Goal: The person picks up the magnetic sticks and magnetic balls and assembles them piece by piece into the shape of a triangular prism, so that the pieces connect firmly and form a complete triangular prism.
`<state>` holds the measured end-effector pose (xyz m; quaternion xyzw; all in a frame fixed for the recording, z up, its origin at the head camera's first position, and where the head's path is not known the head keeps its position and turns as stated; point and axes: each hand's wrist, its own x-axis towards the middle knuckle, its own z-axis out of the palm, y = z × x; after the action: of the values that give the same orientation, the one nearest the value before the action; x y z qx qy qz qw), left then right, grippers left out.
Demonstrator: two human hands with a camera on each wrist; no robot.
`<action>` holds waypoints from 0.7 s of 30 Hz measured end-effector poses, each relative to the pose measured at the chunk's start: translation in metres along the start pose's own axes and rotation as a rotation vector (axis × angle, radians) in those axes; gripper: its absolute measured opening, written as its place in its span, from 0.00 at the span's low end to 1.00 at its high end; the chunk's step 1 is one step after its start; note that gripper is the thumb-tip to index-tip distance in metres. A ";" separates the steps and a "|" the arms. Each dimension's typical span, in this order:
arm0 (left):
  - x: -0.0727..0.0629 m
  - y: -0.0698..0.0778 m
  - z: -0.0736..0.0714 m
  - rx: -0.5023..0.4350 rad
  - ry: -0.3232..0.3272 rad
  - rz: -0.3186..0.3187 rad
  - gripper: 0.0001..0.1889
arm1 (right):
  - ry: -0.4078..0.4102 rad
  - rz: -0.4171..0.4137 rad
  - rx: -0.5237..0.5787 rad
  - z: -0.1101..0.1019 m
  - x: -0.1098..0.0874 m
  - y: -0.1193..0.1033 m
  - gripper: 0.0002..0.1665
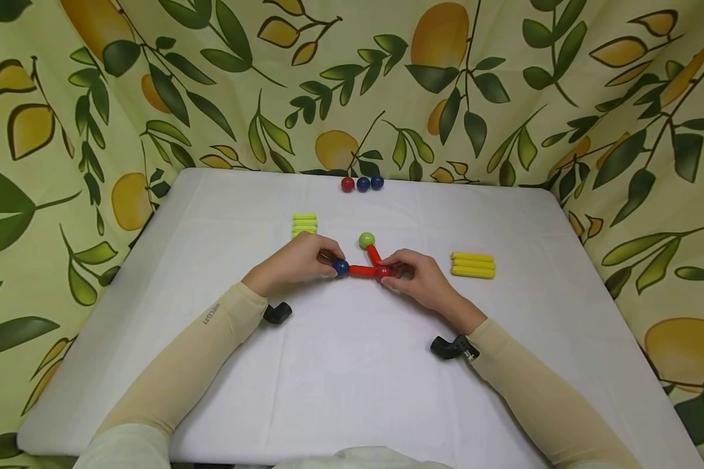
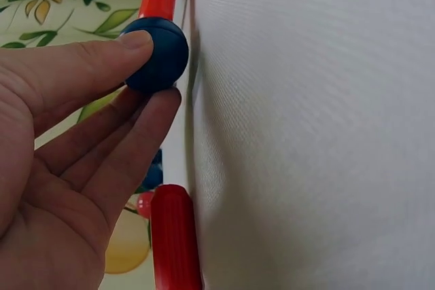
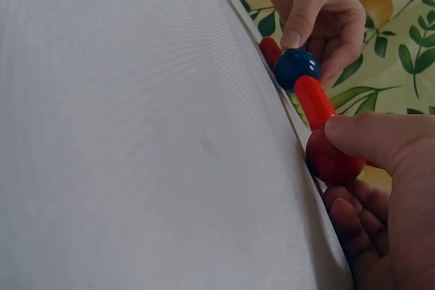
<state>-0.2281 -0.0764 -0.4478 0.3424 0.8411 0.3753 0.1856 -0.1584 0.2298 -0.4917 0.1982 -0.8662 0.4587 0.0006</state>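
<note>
My left hand [image 1: 302, 260] pinches a blue ball [image 2: 166, 56] between thumb and fingers. A short red rod [image 1: 361, 271] runs from that ball to a red ball [image 3: 333, 157], which my right hand [image 1: 416, 277] pinches. From the red ball a second red rod [image 1: 374, 255] slants away to a light green ball [image 1: 366, 240]. Both rods and the three balls form a bent chain low over the table. Another red rod [image 2: 174, 239] lies by my left hand in the left wrist view; in the head view the hand hides it.
Light green rods [image 1: 304, 217] lie side by side beyond my left hand, partly covered by it. Three yellow rods [image 1: 472, 265] lie to the right. At the table's far edge sit a loose red ball [image 1: 348, 184] and two blue balls [image 1: 363, 185]. Patterned curtain surrounds the white table [image 1: 352, 378].
</note>
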 end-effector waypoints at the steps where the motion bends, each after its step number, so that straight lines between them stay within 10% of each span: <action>1: 0.000 0.000 0.000 0.001 0.000 0.000 0.13 | 0.000 0.000 0.001 0.000 0.000 0.000 0.18; 21: 0.001 0.004 0.004 0.138 0.040 0.024 0.17 | -0.049 -0.003 -0.080 0.003 -0.003 -0.009 0.20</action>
<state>-0.2250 -0.0721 -0.4473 0.3567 0.8644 0.3254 0.1402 -0.1525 0.2236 -0.4872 0.2101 -0.8834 0.4188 -0.0119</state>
